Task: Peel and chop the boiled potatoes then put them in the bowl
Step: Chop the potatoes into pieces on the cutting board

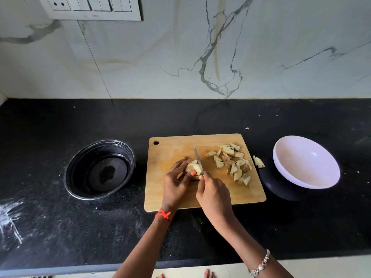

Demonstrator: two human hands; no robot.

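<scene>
Left hand (177, 178) pins potato piece (194, 167); right hand (212, 192) grips knife (198, 160), blade on it. Chopped pieces (233, 163) right of both hands; white bowl (306, 162) farther right.

left hand (176, 180) pinning potato (194, 167) on wooden cutting board (172, 197), right hand (213, 192) gripping knife (198, 159) with blade down on it, chopped pieces (232, 161) piled at board's right, white bowl (306, 161) right, black bowl (99, 169) left, black counter (60, 227)
</scene>
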